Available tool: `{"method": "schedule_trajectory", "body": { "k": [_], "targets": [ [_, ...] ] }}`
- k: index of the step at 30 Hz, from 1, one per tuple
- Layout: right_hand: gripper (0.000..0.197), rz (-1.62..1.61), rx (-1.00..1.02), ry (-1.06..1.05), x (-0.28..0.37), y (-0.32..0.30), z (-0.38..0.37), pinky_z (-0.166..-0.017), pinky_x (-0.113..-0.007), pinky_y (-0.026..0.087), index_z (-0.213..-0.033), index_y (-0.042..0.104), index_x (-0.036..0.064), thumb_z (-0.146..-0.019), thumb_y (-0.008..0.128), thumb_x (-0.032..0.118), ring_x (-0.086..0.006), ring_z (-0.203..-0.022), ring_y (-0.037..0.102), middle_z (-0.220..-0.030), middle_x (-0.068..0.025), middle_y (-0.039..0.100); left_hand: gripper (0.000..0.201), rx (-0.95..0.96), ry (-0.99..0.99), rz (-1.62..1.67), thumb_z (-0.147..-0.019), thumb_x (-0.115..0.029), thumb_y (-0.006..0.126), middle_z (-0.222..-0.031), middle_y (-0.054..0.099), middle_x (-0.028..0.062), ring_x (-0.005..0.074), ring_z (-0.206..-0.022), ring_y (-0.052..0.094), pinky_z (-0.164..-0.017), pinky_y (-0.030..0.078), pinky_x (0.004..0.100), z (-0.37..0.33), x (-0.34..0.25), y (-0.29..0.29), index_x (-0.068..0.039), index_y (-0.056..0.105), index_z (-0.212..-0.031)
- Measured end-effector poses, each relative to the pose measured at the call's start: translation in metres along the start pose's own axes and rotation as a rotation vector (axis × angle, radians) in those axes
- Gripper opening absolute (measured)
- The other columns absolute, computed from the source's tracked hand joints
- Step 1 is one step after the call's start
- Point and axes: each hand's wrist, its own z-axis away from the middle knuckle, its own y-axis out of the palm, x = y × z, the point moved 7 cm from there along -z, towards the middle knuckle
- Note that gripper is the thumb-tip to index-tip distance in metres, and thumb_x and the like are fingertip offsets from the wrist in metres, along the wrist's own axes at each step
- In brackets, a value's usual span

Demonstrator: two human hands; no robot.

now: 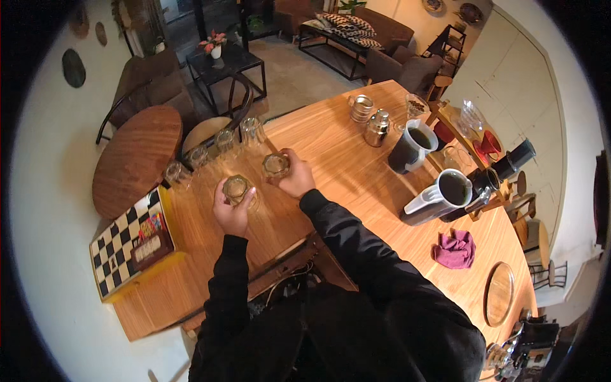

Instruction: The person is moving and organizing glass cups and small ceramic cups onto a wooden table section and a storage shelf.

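My left hand [232,213] is closed round a clear drinking glass [236,187], fingers and thumb on its sides. A second drinking glass [276,165] of the same faceted kind is gripped by my right hand [297,178], a little farther off and to the right. Both glasses are seen from above, over the wooden counter [331,149]; whether their bases touch it I cannot tell. Beyond them a row of several clear glasses [224,141] stands along the counter's far left edge.
At left lies a checkered game board box [130,245]. Rightward stand two pitchers of dark liquid [414,148], a metal shaker [377,129] and a metal cup [361,108]. Nearer are a crumpled purple cloth [454,249] and a round wooden tray [499,294]. A round table [137,159] adjoins the far left.
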Motion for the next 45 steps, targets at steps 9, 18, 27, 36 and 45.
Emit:
{"method": "schedule_trajectory", "body": {
  "k": [9,18,27,36,45],
  "targets": [
    [0.072,-0.075,0.098,-0.004,-0.021,0.026,-0.053,-0.084,-0.043,0.055,-0.129,0.054,0.0035,-0.067,0.086,0.021,-0.0408,-0.100,0.069,-0.104,-0.0261,0.070,0.062,-0.066,-0.017,0.026,-0.079,-0.007,0.087,-0.114,0.067,0.0097,0.0168,-0.102,0.065,-0.088,0.053,0.0308,-0.041,0.026,0.026,0.002,0.055,-0.131],
    [0.070,0.100,-0.450,-0.146,-0.035,-0.062,-0.095,-0.094,-0.046,0.051,-0.130,0.055,-0.0043,-0.080,0.080,0.037,-0.0422,-0.111,0.064,-0.119,-0.0252,0.067,0.073,-0.125,-0.083,-0.037,-0.075,-0.006,0.089,-0.127,0.062,0.0138,0.0231,-0.113,0.061,-0.098,0.050,0.0356,-0.065,0.030,0.039,-0.001,0.052,-0.138],
    [0.077,1.107,0.192,0.717,-0.243,-0.194,-0.262,-0.099,-0.058,0.048,-0.134,0.060,0.0110,-0.069,0.083,0.045,-0.0342,-0.131,0.056,-0.144,-0.0161,0.056,0.089,-0.173,0.130,-0.199,-0.075,-0.011,0.088,-0.148,0.044,0.0224,0.0321,-0.142,0.039,-0.119,0.031,0.0418,-0.035,0.031,0.020,0.004,0.039,-0.148],
    [0.078,0.876,0.194,0.364,-0.207,-0.122,-0.249,-0.087,-0.038,0.058,-0.128,0.061,0.0037,-0.059,0.087,0.029,-0.0268,-0.108,0.070,-0.118,-0.0129,0.072,0.075,-0.038,-0.163,-0.188,-0.089,-0.010,0.075,-0.153,0.040,0.0182,0.0322,-0.142,0.040,-0.117,0.033,0.0431,0.021,0.052,0.006,0.001,0.034,-0.151],
    [0.055,0.439,-0.044,-0.127,-0.074,-0.085,-0.083,-0.088,-0.046,0.053,-0.112,0.070,0.0090,-0.061,0.087,0.018,-0.0378,-0.100,0.063,-0.105,-0.0152,0.065,0.049,0.036,-0.256,-0.078,-0.091,-0.007,0.073,-0.122,0.060,0.0104,0.0209,-0.107,0.060,-0.097,0.049,0.0341,0.055,0.060,0.008,-0.001,0.049,-0.134]
  ]
}}
